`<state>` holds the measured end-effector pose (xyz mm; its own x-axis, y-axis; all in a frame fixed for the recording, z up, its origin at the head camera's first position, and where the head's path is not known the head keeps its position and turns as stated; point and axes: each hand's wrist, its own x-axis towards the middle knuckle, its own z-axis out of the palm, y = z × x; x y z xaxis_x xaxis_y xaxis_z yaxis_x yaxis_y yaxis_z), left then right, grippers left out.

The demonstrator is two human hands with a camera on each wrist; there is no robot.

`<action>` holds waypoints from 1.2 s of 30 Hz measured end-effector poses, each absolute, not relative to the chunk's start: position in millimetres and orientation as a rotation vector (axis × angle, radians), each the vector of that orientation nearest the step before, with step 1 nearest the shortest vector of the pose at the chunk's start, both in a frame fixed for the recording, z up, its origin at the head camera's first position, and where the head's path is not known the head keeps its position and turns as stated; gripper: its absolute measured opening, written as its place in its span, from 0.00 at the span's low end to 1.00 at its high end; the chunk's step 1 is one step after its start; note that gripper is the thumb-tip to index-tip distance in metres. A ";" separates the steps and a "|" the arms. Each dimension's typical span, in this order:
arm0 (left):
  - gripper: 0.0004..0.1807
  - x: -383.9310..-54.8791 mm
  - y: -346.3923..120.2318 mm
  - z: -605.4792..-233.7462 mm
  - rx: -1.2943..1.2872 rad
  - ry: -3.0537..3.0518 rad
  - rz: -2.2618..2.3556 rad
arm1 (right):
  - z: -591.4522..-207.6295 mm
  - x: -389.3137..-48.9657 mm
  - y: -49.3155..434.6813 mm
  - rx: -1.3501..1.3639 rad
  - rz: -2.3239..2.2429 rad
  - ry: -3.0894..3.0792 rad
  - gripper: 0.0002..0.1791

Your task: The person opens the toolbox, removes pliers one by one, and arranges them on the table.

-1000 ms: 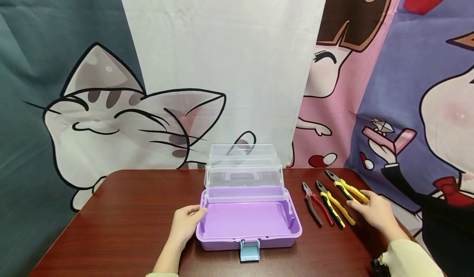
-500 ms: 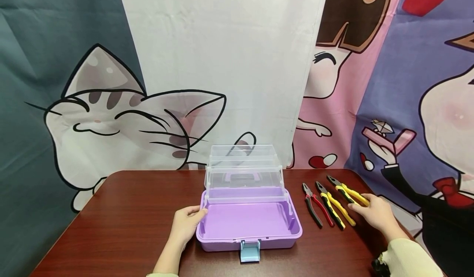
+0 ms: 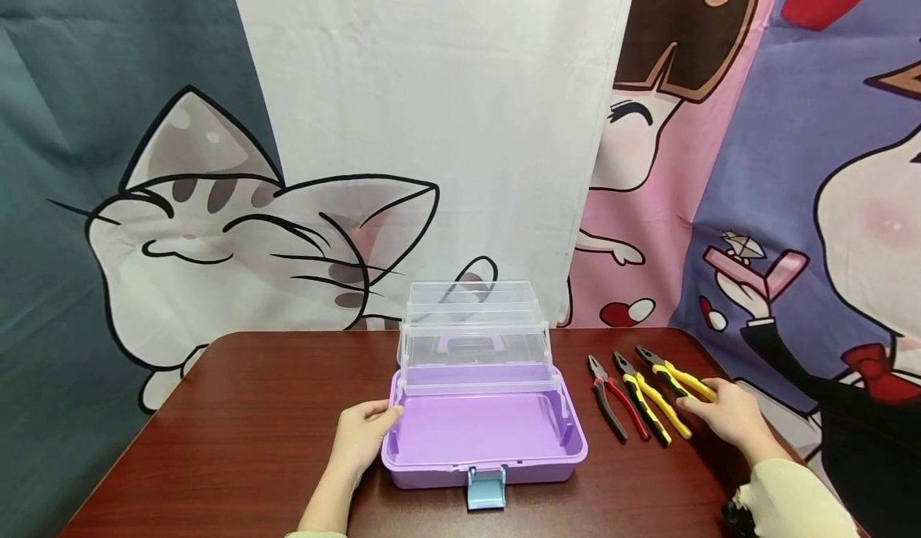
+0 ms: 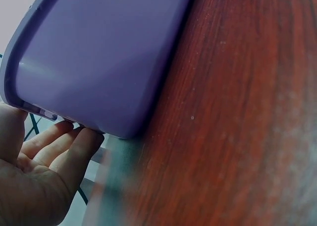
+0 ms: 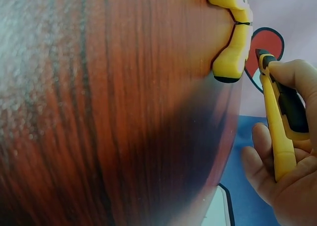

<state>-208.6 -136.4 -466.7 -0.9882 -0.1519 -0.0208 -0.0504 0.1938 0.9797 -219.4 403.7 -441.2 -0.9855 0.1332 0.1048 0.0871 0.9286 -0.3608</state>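
A purple toolbox (image 3: 478, 434) with its clear lid and trays raised stands on the table. My left hand (image 3: 360, 434) grips its left rim, thumb on top; in the left wrist view the fingers (image 4: 74, 154) touch the box's outer side. My right hand (image 3: 730, 412) holds yellow-and-black pliers (image 3: 672, 374) by the handles, their head pointing away to the left. In the right wrist view, fingers curl round the yellow handle (image 5: 277, 132). To the left lie a second pair of yellow-and-black pliers (image 3: 651, 402) and red-and-black pliers (image 3: 615, 398).
The dark red-brown wooden table (image 3: 252, 442) has rounded back corners. A cartoon-printed cloth (image 3: 460, 122) hangs right behind it. A light blue latch (image 3: 486, 488) hangs off the toolbox's front. The raised clear lid (image 3: 471, 314) leans back near the cloth.
The pliers in my right hand have come down a little at the head, toward me and slightly right. My left hand and the toolbox have stayed in place.
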 end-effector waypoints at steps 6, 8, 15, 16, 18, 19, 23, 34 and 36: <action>0.22 -209.7 -138.4 -468.5 0.193 -2.371 -1.934 | -441.5 -219.3 402.8 -0.164 0.540 -2.968 0.44; 0.21 -209.3 -137.8 -468.2 0.198 -2.370 -1.932 | -442.0 -219.4 402.8 -0.163 0.537 -2.972 0.44; 0.20 -208.5 -136.7 -467.5 0.206 -2.361 -1.929 | -444.3 -221.4 404.1 -0.163 0.532 -2.988 0.44; 0.21 -208.3 -136.8 -467.5 0.202 -2.360 -1.930 | -444.6 -221.6 404.3 -0.162 0.534 -2.992 0.44; 0.21 -208.2 -136.7 -467.4 0.200 -2.357 -1.932 | -444.9 -222.0 404.5 -0.163 0.531 -2.997 0.45; 0.21 -208.1 -136.8 -467.4 0.200 -2.357 -1.933 | -445.1 -222.0 404.5 -0.166 0.531 -3.001 0.45; 0.21 -208.5 -136.2 -466.8 0.205 -2.356 -1.939 | -447.4 -222.1 405.3 -0.178 0.537 -3.010 0.44; 0.22 -207.4 -136.4 -465.9 0.198 -2.359 -1.945 | -447.5 -224.0 405.2 -0.195 0.543 -3.041 0.44; 0.23 -206.6 -137.5 -466.6 0.206 -2.363 -1.941 | -448.5 -224.9 404.2 -0.204 0.540 -3.052 0.44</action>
<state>-206.6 -137.5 -466.6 -0.9880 -0.1521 -0.0256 -0.0547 0.1903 0.9802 -224.9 404.2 -448.5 -0.9908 0.1349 0.0116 0.1228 0.9310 -0.3438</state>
